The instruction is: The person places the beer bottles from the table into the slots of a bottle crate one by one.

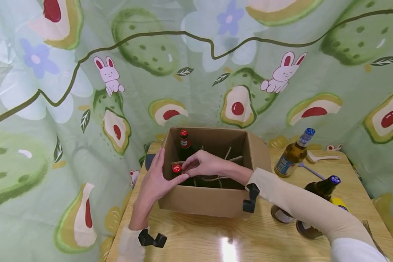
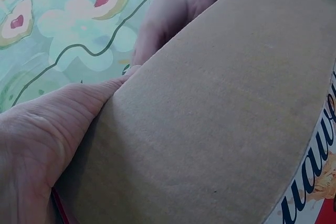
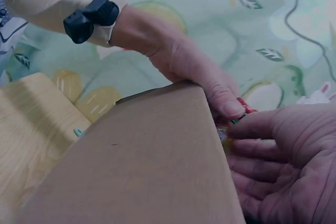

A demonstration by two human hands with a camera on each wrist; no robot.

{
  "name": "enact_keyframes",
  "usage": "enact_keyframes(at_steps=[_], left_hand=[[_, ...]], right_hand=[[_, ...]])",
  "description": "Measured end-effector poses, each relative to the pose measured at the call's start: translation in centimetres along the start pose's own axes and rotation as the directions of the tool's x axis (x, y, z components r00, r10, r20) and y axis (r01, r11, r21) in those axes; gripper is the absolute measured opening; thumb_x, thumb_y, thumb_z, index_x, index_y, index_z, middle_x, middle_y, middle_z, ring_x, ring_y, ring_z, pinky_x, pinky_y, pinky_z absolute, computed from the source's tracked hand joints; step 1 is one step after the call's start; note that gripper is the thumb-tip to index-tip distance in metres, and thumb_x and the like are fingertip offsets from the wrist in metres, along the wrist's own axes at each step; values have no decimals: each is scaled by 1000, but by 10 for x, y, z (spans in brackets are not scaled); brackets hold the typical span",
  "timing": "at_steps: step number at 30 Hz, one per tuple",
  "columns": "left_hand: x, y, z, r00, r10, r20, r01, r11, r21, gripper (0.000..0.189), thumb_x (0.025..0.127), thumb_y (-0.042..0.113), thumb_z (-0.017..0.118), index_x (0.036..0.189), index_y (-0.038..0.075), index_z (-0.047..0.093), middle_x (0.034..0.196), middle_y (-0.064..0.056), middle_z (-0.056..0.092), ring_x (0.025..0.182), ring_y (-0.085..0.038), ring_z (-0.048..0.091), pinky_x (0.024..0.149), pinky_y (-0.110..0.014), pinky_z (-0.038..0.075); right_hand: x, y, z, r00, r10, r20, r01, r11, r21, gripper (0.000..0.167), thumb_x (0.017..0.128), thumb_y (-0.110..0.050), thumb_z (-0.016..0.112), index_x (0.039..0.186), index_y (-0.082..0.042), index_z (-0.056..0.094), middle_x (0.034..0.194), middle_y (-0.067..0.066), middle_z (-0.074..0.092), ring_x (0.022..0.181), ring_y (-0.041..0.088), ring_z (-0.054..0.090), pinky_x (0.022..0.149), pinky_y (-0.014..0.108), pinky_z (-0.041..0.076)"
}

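Note:
A brown cardboard box (image 1: 203, 202) stands on the wooden table, with cardboard dividers (image 1: 234, 159) inside. My left hand (image 1: 157, 182) rests on its near left corner, fingers lying along the left side and thumb stretched over the front rim. Reaching into the box, my right hand (image 1: 204, 163) has its curled fingers at the neck of a red-capped bottle (image 1: 177, 168); the bottle's body is hidden. Behind it, another red-capped bottle (image 1: 184, 142) stands upright in the box. In the right wrist view, green glass (image 3: 236, 120) shows by the thumb tips.
Right of the box stands an amber bottle with a blue label (image 1: 289, 160). Dark brown bottles (image 1: 322, 188) stand nearer, partly behind my right sleeve. A white ladle (image 1: 322, 157), a blue-handled utensil (image 1: 312, 171), a yellow object (image 1: 338, 203) and a fork (image 1: 368, 229) lie rightward. A patterned curtain hangs behind.

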State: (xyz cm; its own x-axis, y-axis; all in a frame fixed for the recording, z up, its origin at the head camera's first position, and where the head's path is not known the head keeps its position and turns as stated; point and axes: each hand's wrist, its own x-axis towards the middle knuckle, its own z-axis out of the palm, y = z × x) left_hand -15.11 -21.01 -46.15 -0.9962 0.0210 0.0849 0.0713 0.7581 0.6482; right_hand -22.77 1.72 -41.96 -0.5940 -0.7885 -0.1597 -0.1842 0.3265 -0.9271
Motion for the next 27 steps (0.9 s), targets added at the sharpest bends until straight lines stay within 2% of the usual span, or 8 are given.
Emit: enact_keyframes(at_steps=[4, 7, 9, 12, 15, 19, 25, 27], left_hand=[[-1, 0, -1, 1000, -14, 4, 14, 1000, -4, 127, 75, 80, 74, 170, 24, 11, 175, -5, 11, 158, -37, 21, 116, -67, 34], [-1, 0, -1, 1000, -17, 7, 17, 1000, -6, 127, 75, 81, 74, 170, 24, 10, 175, -6, 11, 158, -38, 21, 117, -67, 33], [-1, 0, -1, 1000, -15, 11, 16, 1000, -9, 127, 76, 81, 73, 170, 24, 10, 176, -6, 11, 158, -37, 21, 117, -67, 33], [0, 1, -1, 1000, -10, 13, 10, 1000, -15, 126, 76, 80, 74, 170, 24, 11, 176, -5, 11, 159, -37, 20, 117, -66, 33], [0, 1, 0, 1000, -6, 15, 6, 1000, -20, 125, 77, 79, 74, 170, 24, 11, 176, -4, 10, 159, -36, 20, 118, -65, 33], [-1, 2, -1, 1000, -11, 18, 11, 1000, -17, 124, 78, 78, 74, 170, 24, 11, 176, -3, 10, 159, -36, 20, 118, -65, 33], [-2, 3, -1, 1000, -19, 22, 20, 1000, -15, 124, 79, 77, 74, 170, 23, 10, 176, -5, 10, 159, -38, 19, 118, -67, 32], [-1, 4, 0, 1000, -20, 23, 20, 1000, -13, 123, 79, 77, 74, 170, 23, 10, 176, -5, 10, 159, -38, 18, 118, -67, 31]], right_hand=[[-23, 2, -8, 996, -49, -78, 52, 998, 38, 22, 98, -10, 74, 117, 1, 76, 111, 11, 78, 105, 28, 75, 94, 33, 59], [-43, 2, -18, 979, -89, -184, 97, 995, 30, 20, 98, -11, 74, 115, -1, 76, 109, 10, 78, 103, 28, 75, 91, 31, 59], [-58, 2, -27, 952, -119, -281, 134, 991, 32, 19, 98, -11, 74, 114, -1, 76, 108, 10, 78, 102, 28, 75, 88, 30, 60], [-83, 3, -43, 883, -157, -442, 196, 980, 44, 19, 98, -8, 73, 115, 1, 75, 108, 9, 78, 100, 26, 76, 85, 28, 60], [-108, 7, -63, 780, -193, -596, 247, 969, 9, 20, 98, -6, 72, 116, 3, 75, 109, 6, 79, 98, 17, 75, 84, 24, 59], [-139, 21, -90, 604, -251, -756, 311, 948, -67, 24, 99, -2, 70, 120, 10, 71, 107, 0, 79, 96, 8, 74, 81, 18, 57], [-170, 52, -120, 342, -269, -900, 306, 938, -164, 26, 98, 0, 70, 122, 10, 72, 101, -5, 79, 89, 6, 71, 71, 13, 52], [-178, 63, -128, 268, -259, -928, 335, 928, -162, 26, 97, 1, 69, 120, 12, 72, 99, -4, 78, 86, 7, 71, 69, 14, 51]])
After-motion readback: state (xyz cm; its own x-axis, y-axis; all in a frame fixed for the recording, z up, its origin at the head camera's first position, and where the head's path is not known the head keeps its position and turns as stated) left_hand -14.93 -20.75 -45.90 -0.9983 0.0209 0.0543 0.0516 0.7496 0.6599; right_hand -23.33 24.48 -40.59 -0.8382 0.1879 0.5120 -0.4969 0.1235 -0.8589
